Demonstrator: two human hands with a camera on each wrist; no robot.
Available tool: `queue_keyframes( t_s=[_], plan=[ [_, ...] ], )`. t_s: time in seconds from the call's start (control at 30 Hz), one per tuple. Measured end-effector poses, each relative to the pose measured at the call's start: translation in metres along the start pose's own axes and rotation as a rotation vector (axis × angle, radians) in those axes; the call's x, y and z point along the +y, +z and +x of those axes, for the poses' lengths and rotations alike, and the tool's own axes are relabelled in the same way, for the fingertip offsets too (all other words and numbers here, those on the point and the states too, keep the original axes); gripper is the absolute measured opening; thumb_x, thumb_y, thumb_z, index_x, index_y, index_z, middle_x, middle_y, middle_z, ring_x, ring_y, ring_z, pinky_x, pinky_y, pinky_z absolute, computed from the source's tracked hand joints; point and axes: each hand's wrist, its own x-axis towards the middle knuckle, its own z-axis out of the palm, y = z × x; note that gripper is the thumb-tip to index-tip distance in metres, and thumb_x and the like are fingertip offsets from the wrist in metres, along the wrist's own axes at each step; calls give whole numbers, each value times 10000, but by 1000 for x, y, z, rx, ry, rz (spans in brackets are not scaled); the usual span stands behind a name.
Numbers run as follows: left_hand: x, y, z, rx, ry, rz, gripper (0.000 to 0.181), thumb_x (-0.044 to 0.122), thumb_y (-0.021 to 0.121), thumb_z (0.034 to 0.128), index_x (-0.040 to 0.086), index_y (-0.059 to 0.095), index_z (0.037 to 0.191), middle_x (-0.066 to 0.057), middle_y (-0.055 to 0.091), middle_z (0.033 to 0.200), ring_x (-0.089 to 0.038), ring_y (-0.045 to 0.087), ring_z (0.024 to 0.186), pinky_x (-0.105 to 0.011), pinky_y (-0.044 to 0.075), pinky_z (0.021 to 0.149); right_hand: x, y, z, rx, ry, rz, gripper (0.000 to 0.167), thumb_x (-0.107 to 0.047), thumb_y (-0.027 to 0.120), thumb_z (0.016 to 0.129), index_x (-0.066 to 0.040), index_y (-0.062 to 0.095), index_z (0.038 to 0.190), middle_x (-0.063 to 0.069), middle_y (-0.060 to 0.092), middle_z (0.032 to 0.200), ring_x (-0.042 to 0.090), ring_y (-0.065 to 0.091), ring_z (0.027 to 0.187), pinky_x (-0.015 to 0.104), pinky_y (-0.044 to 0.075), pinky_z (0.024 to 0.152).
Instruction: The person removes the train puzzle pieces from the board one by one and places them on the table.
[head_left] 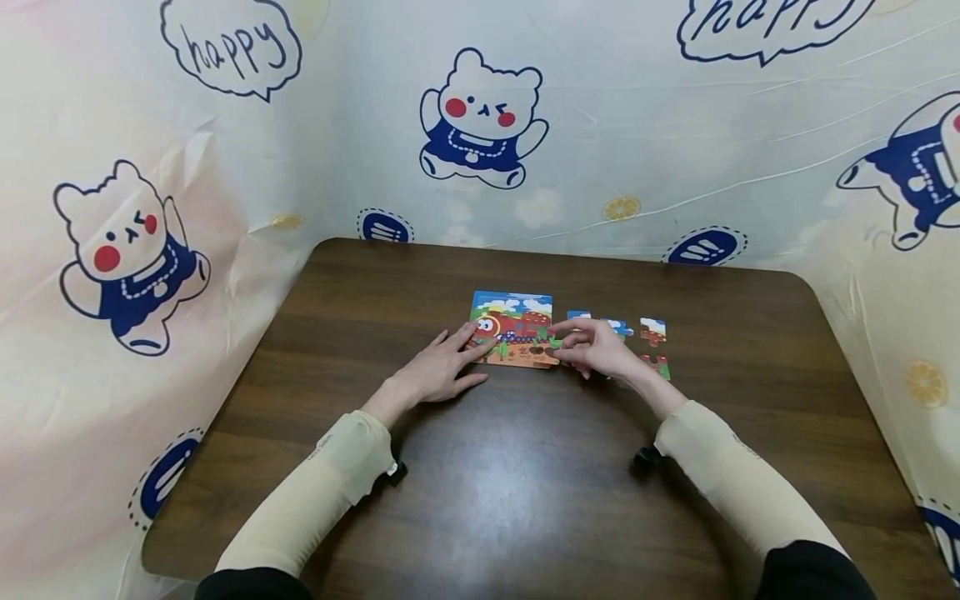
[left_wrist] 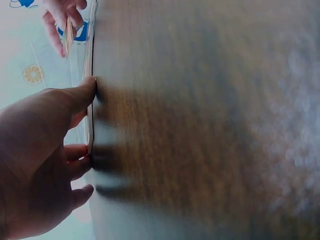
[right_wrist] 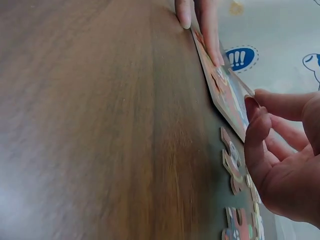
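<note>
A picture board [head_left: 519, 354] with a red cartoon train, blue sky and brown ground lies flat near the middle of the table. My left hand [head_left: 431, 372] rests on its left edge with fingers spread. My right hand [head_left: 600, 348] is over the board's right edge, thumb and finger pinching a thin jigsaw piece [right_wrist: 243, 85]. In the left wrist view that piece [left_wrist: 69, 37] is held tilted above the board. Loose jigsaw pieces, several of them, lie right of the board, such as one with sky and red [head_left: 652, 331]. My right hand partly covers others.
The brown wooden table [head_left: 495, 483] has a far edge against a patterned cloth backdrop [head_left: 585, 150] with bears and lettering. A red-and-green jigsaw piece [head_left: 660, 367] lies beside my right wrist. Small black devices sit under both wrists.
</note>
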Motion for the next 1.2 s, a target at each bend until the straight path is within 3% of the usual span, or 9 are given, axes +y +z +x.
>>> queue_keyframes(
  t_s=[0.17,0.33,0.7,0.93,1.2],
  plan=[
    [0,1,1,-8,-11,0,706,505,582,1131,293,319,1750,-197,139,1854,-374,239,1716,-637,203,1385,5,-7,-15,-11,42,76,446,-31,681,1073,77,597,1497,53,809,964,139,736,733,332,671,660],
    [0,3,3,-20,-20,1,716,530,584,1123,310,316,1750,-189,128,1857,-350,237,1721,-624,196,1392,11,-15,-33,-22,61,146,449,13,652,1076,126,561,1501,31,817,954,156,801,798,382,702,755],
    [-1,4,6,-18,-17,-29,712,522,596,1119,310,331,1745,-177,125,1861,-367,241,1718,-628,177,1395,24,-34,-78,-6,10,131,450,43,660,1058,202,544,1463,73,820,963,136,800,807,335,693,749],
    [-14,13,9,30,15,-108,707,558,599,1108,322,369,1733,-197,153,1853,-438,257,1697,-692,182,1368,35,-47,-105,5,12,98,459,11,685,1056,195,547,1454,26,813,954,127,794,812,318,687,753],
    [-6,6,3,30,-18,-63,685,484,603,1125,306,354,1738,-173,139,1859,-387,324,1685,-641,170,1391,47,-60,-126,15,15,29,450,26,685,1050,198,558,1446,114,805,979,137,774,765,310,676,719]
  ],
)
